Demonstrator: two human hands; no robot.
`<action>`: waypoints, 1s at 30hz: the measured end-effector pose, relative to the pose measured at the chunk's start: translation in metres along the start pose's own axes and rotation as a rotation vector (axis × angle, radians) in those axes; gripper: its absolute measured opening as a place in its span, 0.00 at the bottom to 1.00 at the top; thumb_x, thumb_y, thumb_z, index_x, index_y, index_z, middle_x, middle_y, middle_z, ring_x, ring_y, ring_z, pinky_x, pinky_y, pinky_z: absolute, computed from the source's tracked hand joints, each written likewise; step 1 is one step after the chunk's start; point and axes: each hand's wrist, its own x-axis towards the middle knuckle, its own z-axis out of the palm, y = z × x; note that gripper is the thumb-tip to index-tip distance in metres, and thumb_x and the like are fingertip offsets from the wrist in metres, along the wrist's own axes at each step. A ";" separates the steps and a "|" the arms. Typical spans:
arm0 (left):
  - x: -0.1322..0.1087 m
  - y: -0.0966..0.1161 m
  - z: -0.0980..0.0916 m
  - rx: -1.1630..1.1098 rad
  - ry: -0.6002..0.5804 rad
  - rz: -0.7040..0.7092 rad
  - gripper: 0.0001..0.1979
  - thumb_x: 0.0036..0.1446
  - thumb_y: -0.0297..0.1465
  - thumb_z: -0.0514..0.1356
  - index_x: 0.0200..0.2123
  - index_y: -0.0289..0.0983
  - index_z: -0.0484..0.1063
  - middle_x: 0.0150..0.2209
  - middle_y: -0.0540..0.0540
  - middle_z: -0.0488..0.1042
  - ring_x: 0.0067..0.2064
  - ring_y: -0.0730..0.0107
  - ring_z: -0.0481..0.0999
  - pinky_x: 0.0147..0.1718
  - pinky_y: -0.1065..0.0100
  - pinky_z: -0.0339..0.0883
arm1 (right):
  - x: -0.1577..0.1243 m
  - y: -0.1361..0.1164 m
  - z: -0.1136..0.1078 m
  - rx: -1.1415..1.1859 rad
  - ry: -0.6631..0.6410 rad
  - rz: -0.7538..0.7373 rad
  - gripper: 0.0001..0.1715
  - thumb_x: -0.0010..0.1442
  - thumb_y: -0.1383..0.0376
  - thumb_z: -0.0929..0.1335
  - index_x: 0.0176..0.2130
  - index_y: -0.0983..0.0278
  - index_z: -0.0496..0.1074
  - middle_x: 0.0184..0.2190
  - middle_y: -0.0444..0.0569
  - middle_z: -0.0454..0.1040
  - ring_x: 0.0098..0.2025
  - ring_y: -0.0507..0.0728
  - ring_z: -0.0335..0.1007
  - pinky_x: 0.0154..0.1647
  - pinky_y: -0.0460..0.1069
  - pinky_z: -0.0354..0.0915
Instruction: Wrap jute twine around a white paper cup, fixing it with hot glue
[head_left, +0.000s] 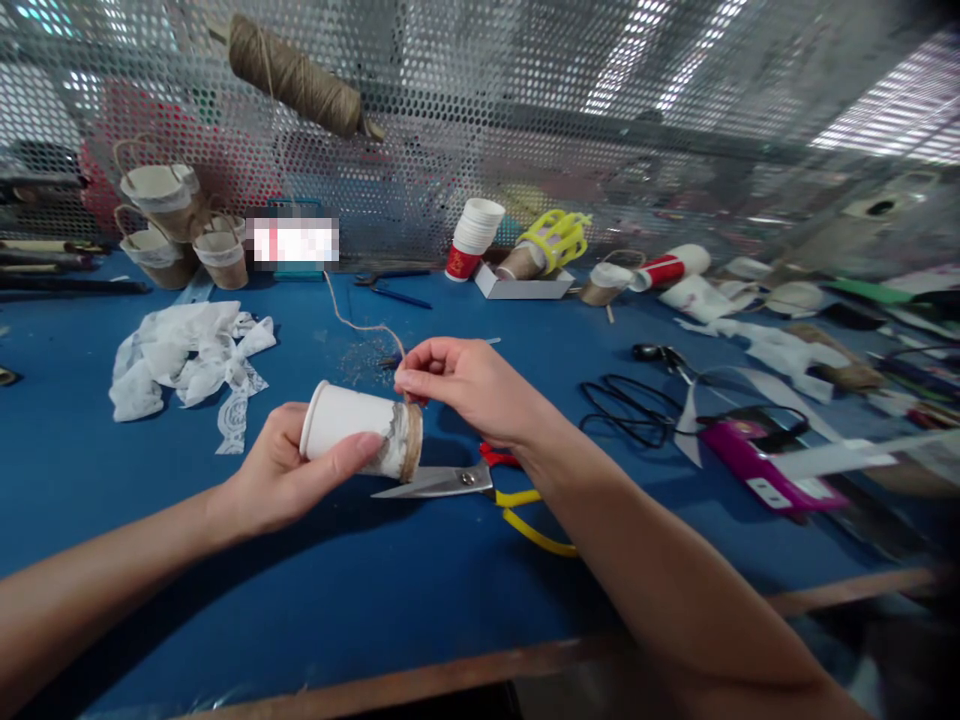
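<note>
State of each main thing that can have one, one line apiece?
White paper cup: sideways in the left hand, brown twine band around its base end
Thin brown twine strand: slack, pinched by the right hand
Red-and-yellow-handled metal scissors: lying flat, partly covered
White lace fabric: crumpled
White-and-red paper cup stack: nested
Black cable: loosely coiled

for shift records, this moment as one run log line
left hand: gripping white paper cup; right hand: pinching thin brown twine; cup: brown band round one end; yellow-and-red-handled metal scissors: on blue table
</note>
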 end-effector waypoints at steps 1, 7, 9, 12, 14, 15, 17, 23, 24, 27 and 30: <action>0.000 0.001 0.000 0.002 0.004 0.006 0.14 0.52 0.34 0.57 0.17 0.34 0.69 0.18 0.51 0.64 0.21 0.77 0.59 0.20 0.76 0.58 | 0.000 0.001 0.000 -0.007 -0.004 0.000 0.03 0.49 0.68 0.68 0.27 0.66 0.68 0.22 0.44 0.71 0.25 0.48 0.65 0.29 0.45 0.62; 0.001 0.003 0.000 -0.002 0.022 -0.002 0.13 0.51 0.35 0.57 0.20 0.34 0.71 0.19 0.50 0.66 0.22 0.76 0.61 0.21 0.75 0.59 | 0.000 0.003 0.002 -0.025 -0.023 0.016 0.03 0.49 0.67 0.68 0.27 0.65 0.69 0.23 0.43 0.70 0.26 0.48 0.64 0.30 0.45 0.61; 0.000 0.003 0.000 -0.005 0.020 -0.004 0.13 0.51 0.35 0.57 0.20 0.34 0.71 0.19 0.50 0.66 0.22 0.75 0.60 0.21 0.75 0.59 | 0.000 0.004 0.002 -0.016 -0.036 0.016 0.04 0.49 0.66 0.68 0.27 0.65 0.69 0.23 0.43 0.70 0.26 0.48 0.64 0.29 0.45 0.61; -0.001 0.002 0.000 -0.040 0.023 -0.015 0.13 0.51 0.35 0.57 0.20 0.34 0.72 0.19 0.50 0.66 0.22 0.76 0.60 0.22 0.75 0.59 | 0.001 0.006 0.002 -0.004 -0.052 0.015 0.04 0.48 0.66 0.68 0.27 0.65 0.68 0.23 0.43 0.69 0.26 0.48 0.63 0.30 0.46 0.61; -0.001 0.001 0.001 -0.096 0.029 -0.048 0.13 0.51 0.35 0.58 0.21 0.33 0.72 0.20 0.49 0.67 0.23 0.76 0.61 0.22 0.75 0.60 | 0.001 0.007 0.003 -0.003 -0.052 0.021 0.04 0.48 0.66 0.68 0.27 0.65 0.68 0.23 0.43 0.69 0.26 0.48 0.63 0.30 0.46 0.61; -0.001 0.000 0.001 -0.131 0.033 -0.070 0.12 0.51 0.35 0.58 0.22 0.33 0.73 0.20 0.49 0.67 0.23 0.75 0.62 0.23 0.75 0.61 | 0.001 0.007 0.003 -0.004 -0.050 0.026 0.04 0.48 0.66 0.68 0.27 0.65 0.68 0.22 0.43 0.69 0.25 0.48 0.63 0.30 0.46 0.60; 0.000 -0.002 0.003 -0.207 0.043 -0.112 0.13 0.50 0.36 0.59 0.22 0.32 0.73 0.21 0.48 0.69 0.24 0.75 0.64 0.24 0.74 0.62 | 0.002 0.007 0.004 -0.006 -0.044 0.038 0.03 0.48 0.67 0.68 0.27 0.65 0.68 0.22 0.42 0.68 0.25 0.48 0.62 0.29 0.46 0.60; 0.003 -0.007 0.006 -0.334 0.099 -0.198 0.13 0.47 0.38 0.61 0.21 0.32 0.73 0.21 0.48 0.71 0.23 0.75 0.65 0.23 0.74 0.62 | 0.004 0.008 0.006 -0.025 -0.044 0.051 0.02 0.49 0.67 0.67 0.26 0.65 0.68 0.20 0.41 0.67 0.23 0.48 0.61 0.28 0.46 0.59; 0.003 -0.007 0.006 -0.341 0.105 -0.204 0.13 0.46 0.38 0.61 0.20 0.32 0.73 0.21 0.48 0.71 0.23 0.75 0.65 0.22 0.74 0.62 | 0.004 0.009 0.006 -0.028 -0.046 0.046 0.03 0.49 0.67 0.67 0.26 0.65 0.68 0.20 0.41 0.67 0.23 0.48 0.61 0.28 0.46 0.59; 0.003 -0.009 0.007 -0.371 0.108 -0.206 0.13 0.46 0.37 0.62 0.21 0.32 0.74 0.21 0.48 0.72 0.23 0.75 0.66 0.23 0.74 0.63 | 0.004 0.010 0.007 -0.030 -0.050 0.041 0.03 0.49 0.67 0.68 0.26 0.65 0.68 0.20 0.41 0.67 0.24 0.48 0.61 0.27 0.46 0.59; 0.003 -0.009 0.007 -0.410 0.099 -0.202 0.11 0.47 0.36 0.62 0.22 0.33 0.74 0.22 0.48 0.73 0.24 0.76 0.67 0.24 0.75 0.64 | 0.003 0.011 0.008 -0.023 -0.043 0.053 0.03 0.49 0.67 0.67 0.26 0.65 0.68 0.21 0.42 0.67 0.24 0.48 0.61 0.28 0.46 0.59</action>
